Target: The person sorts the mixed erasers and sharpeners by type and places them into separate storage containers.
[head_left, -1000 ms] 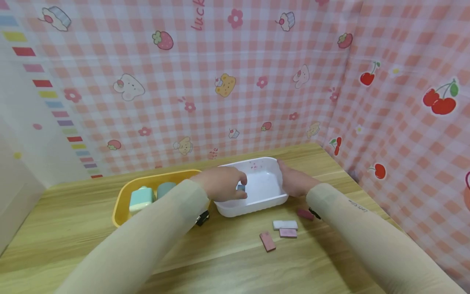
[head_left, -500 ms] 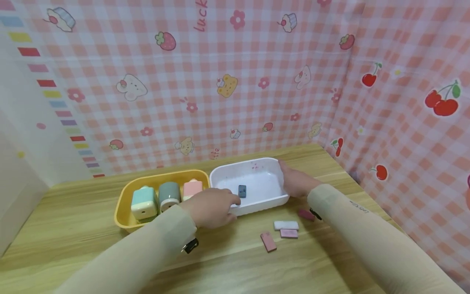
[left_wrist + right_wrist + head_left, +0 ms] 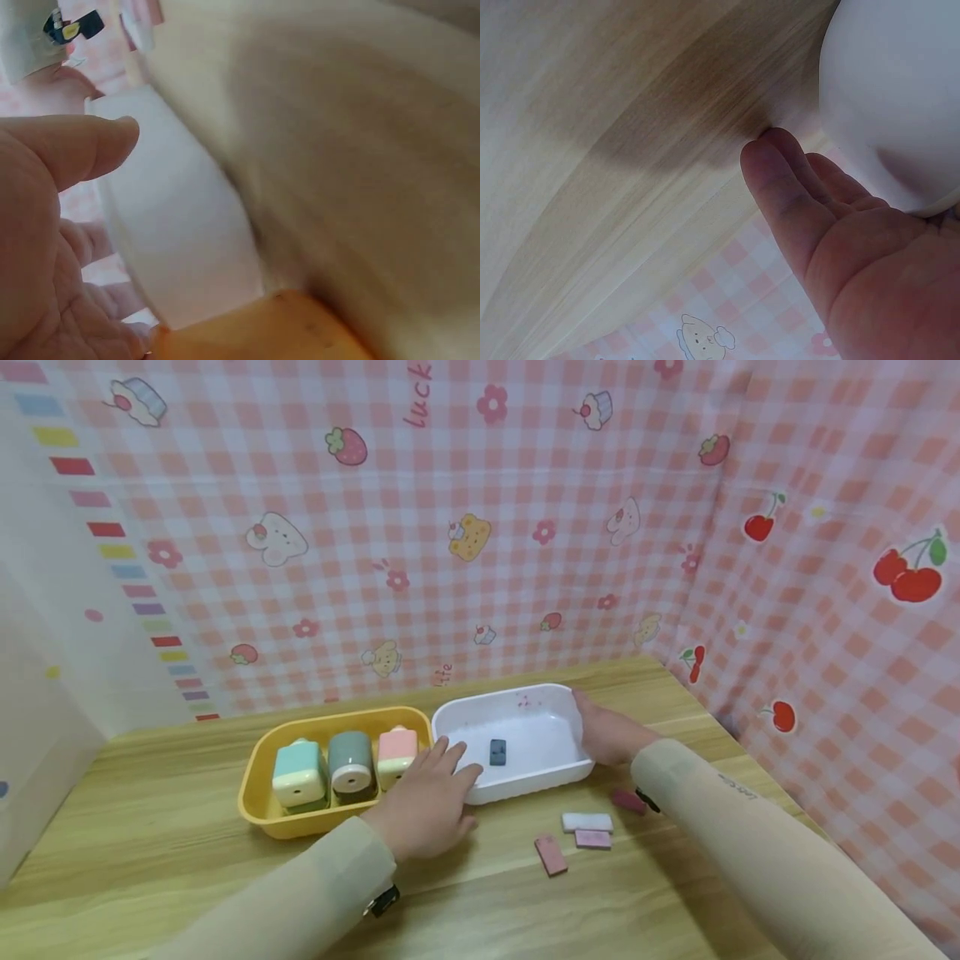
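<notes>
In the head view, a white plastic tub holds one small dark blue-grey block on its floor. My left hand is beside the tub's near left corner, fingers spread, nothing in its grasp. In the left wrist view, its thumb crosses in front of the tub's white side wall. My right hand rests against the tub's right end. Seen from the right wrist, its fingers lie straight by the outer wall; the thumb is hidden there.
A yellow tub with a mint container, a grey container and a pink container adjoins on the left. Small flat blocks lie in front: reddish, white, pink, dark red. Patterned cloth hangs behind.
My left hand has withdrawn from above the white tub towards the left and nearer, its fingers spreading; the dark block now lies uncovered in the tub. My right hand has stayed at the tub's end.
</notes>
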Available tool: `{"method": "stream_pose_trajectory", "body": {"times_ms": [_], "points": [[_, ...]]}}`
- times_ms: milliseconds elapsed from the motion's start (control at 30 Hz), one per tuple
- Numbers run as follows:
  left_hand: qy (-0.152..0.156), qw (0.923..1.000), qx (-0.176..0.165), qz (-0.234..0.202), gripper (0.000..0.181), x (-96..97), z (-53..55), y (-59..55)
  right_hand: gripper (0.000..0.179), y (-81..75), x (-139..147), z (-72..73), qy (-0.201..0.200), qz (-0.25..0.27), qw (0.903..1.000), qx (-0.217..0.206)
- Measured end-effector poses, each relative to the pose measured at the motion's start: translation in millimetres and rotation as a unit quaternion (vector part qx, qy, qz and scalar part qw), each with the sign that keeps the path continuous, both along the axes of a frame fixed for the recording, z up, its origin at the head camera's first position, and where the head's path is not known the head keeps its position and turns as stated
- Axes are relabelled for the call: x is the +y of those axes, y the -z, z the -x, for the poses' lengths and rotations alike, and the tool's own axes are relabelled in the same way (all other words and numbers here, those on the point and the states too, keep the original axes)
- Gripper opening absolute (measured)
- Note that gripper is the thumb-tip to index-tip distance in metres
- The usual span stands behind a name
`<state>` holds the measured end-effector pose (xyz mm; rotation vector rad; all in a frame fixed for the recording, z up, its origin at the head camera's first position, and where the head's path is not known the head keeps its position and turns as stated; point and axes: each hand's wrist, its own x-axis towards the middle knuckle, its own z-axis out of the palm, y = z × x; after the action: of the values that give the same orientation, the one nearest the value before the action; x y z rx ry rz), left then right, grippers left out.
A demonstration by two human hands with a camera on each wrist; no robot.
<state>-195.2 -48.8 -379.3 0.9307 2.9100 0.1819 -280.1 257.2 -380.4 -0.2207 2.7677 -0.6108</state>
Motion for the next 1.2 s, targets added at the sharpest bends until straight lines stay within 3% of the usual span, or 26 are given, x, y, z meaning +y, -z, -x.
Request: {"method": "stream_pose_trajectory", "body": {"times_ms": [167,333,967,1200], "points": [[0.000,0.9999,-0.012,-0.009,0.071,-1.2,-4.0,6.5,0.073,-0.1,-1.1,0.5,-0.008,-0.010,0.9999,0.010],[0.004,0.9999,-0.002,-0.010,0.072,-2.0,-5.3,8.4,0.075,0.8,-1.0,1.3,-0.014,-0.018,0.9996,0.018],[0.018,0.9990,0.034,0.024,0.077,-2.5,-4.2,14.9,0.077,-2.5,0.2,3.0,0.012,-0.006,0.9998,-0.013],[0.020,0.9989,0.032,0.028,0.078,-2.9,-4.1,15.3,0.081,-3.5,3.4,1.8,0.013,0.013,0.9997,-0.019]]}}
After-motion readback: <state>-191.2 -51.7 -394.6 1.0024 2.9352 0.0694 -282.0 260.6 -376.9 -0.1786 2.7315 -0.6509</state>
